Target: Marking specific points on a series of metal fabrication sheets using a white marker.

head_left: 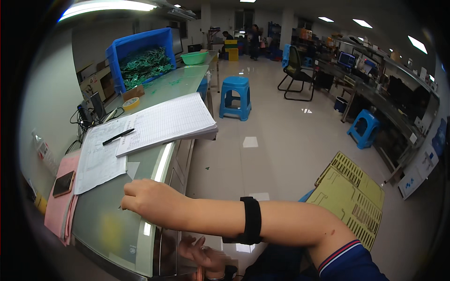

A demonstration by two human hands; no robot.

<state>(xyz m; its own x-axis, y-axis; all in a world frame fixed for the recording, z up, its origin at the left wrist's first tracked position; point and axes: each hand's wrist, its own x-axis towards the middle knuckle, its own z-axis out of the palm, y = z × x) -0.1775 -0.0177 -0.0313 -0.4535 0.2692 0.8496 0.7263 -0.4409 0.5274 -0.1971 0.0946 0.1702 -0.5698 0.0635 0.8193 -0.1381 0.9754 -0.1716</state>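
Note:
My right forearm, with a black strap around it, reaches across from the lower right. My right hand (154,202) is closed above the near edge of the green-topped desk (105,206). A small dark bit shows at its fingertips; what it holds, if anything, is hidden. Lower down, beside the desk's drawer front, my left hand (202,254) has loosely curled fingers spread apart and nothing visible in it. Beyond my right hand lie a thick stack of printed forms (171,117), a loose paper sheet (101,159) and a black pen (118,136).
A phone (64,183) rests on pink papers (60,213) at left. A tilted blue bin (115,65) of green pieces, a yellow tape roll (131,103) and a green basin (194,58) stand farther along. A blue stool (235,98) and yellowish slotted panels (349,194) are to the right.

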